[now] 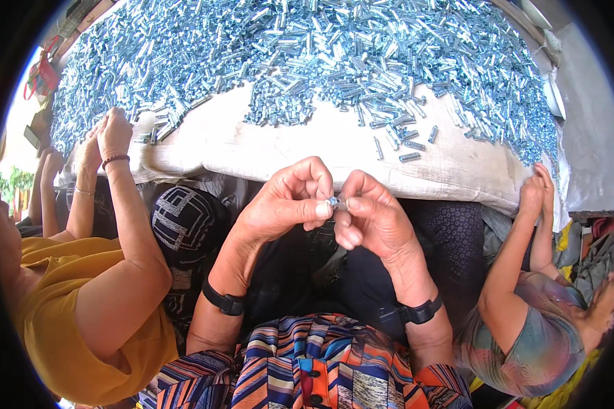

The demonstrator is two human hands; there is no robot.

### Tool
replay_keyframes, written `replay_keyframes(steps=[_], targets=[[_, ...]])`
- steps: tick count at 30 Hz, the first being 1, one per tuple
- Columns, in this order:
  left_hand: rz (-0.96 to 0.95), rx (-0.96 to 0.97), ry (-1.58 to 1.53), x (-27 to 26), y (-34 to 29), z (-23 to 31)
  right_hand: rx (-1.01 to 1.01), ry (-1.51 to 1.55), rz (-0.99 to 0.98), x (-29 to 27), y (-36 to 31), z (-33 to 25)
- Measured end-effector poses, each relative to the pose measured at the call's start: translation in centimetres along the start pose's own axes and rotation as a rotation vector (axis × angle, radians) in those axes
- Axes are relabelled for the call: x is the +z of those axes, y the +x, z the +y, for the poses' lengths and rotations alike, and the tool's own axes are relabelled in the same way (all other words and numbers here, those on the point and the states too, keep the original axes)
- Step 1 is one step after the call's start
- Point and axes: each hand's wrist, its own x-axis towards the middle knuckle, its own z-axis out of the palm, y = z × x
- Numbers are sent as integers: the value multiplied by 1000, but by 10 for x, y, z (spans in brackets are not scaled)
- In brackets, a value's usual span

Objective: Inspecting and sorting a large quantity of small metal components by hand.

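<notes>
- Bench (232, 160), topped with pale woven material, fills the view from ten o'clock through twelve to two; its bare near edge curves just beyond the person's hands.
- Heap of blue-silver metal pieces (361, 48), many of them slim cylinders, covers most of the bench toward twelve o'clock.
- Co-worker in a mustard-yellow top (95, 307) sits at eight o'clock, arms raised to the heap's edge; more forearms (49, 180) show beyond, toward nine.
- Co-worker in a multicoloured top (532, 334) sits at four o'clock, hands together at the heap's edge near three.
- Patterned garment (320, 361) of the person, in orange, blue and black, lies at six o'clock.
- Left hand (293, 198), at the centre, has its thumb and forefinger clamped on a small metal piece (332, 202).
- Right hand (378, 215) faces it, its thumb and forefinger bent in at the piece's three-o'clock end; whether they clamp it, I cannot tell.
- Dark wristbands (421, 312) circle both wrists, at seven and five o'clock.
- Loose cylinders (410, 157) lie on the pale material at one o'clock, well apart from the held piece.
- Small metal piece, bluish and partly hidden by the fingers, sits between both hands, clear of the bench.
</notes>
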Motion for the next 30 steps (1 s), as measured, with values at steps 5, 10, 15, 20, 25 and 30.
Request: replay_keyframes(steps=[5, 10, 15, 20, 25, 30], targets=[[-61, -19, -129, -4, -2, -9, -27, -26, -14, 1, -4, 3], [360, 73, 223, 7, 4, -15, -265, -398, 267, 2, -1, -1], [382, 44, 199, 9, 1, -8, -424, -757, 288, 6, -3, 1], [317, -42, 180, 8, 0, 3, -411, -854, 292, 12, -8, -5], [66, -77, 45, 4, -7, 0, -204, -433, 150, 11, -14, -8], [-63, -99, -44, 5, -10, -7, -79, -102, 27, 10, -19, 6]])
